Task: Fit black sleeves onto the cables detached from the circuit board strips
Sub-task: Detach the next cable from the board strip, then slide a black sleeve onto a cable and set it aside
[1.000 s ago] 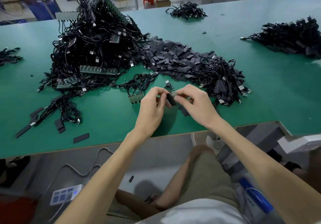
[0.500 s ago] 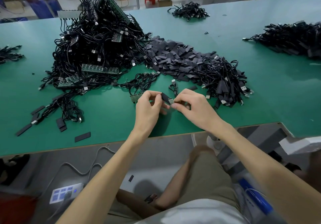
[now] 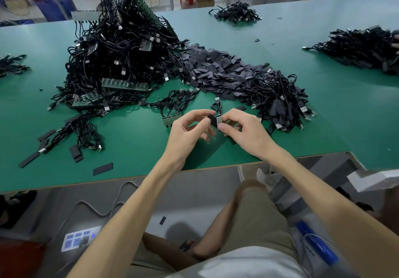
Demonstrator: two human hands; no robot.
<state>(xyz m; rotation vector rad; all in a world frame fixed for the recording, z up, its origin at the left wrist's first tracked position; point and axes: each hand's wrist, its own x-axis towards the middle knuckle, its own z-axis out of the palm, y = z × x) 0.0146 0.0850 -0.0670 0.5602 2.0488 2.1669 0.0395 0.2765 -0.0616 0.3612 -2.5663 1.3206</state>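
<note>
My left hand (image 3: 190, 131) pinches a short black sleeve (image 3: 213, 120) between thumb and fingers. My right hand (image 3: 244, 130) pinches the small grey end of a black cable (image 3: 217, 107) right beside the sleeve's mouth; the two parts touch just above the green table (image 3: 133, 146). The cable's loop and USB plug hang past my fingers toward the far side. A short circuit board strip (image 3: 169, 119) with cables still attached lies just left of my left hand.
A tall heap of cables and green strips (image 3: 121, 62) fills the left centre. Loose black sleeves (image 3: 216, 70) are piled behind my hands, sleeved cables (image 3: 280, 103) to the right. More cable piles (image 3: 367, 49) lie far right, and stray sleeves (image 3: 102, 168) sit near the front edge.
My hands have kept together over the same spot. The sleeve, tilted half a second ago, now stands upright against the cable's grey end, and my right fingers have closed in on it.
</note>
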